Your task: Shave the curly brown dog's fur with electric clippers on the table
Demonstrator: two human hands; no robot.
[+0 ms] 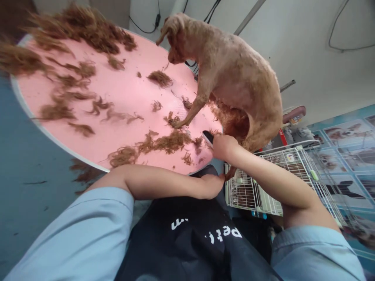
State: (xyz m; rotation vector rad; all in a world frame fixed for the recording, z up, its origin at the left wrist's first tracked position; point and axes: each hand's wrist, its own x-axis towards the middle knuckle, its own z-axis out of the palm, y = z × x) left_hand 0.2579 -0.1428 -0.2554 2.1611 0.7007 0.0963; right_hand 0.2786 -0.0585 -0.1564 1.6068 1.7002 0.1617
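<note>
A closely shorn tan dog stands on a round pink grooming table, its head turned to the left. My right hand is wrapped round a black and white pet clipper, close to the dog's belly and hind legs. Longer reddish fur still shows there. Low by the table's near edge, my left hand grips the dog's hind paw, which is drawn out towards me. The fingertips of this hand are partly hidden.
Clumps of cut brown fur lie across the table, with a large heap at its far left. More fur is on the blue floor. A white wire cage stands at the right. A cable hangs behind the table.
</note>
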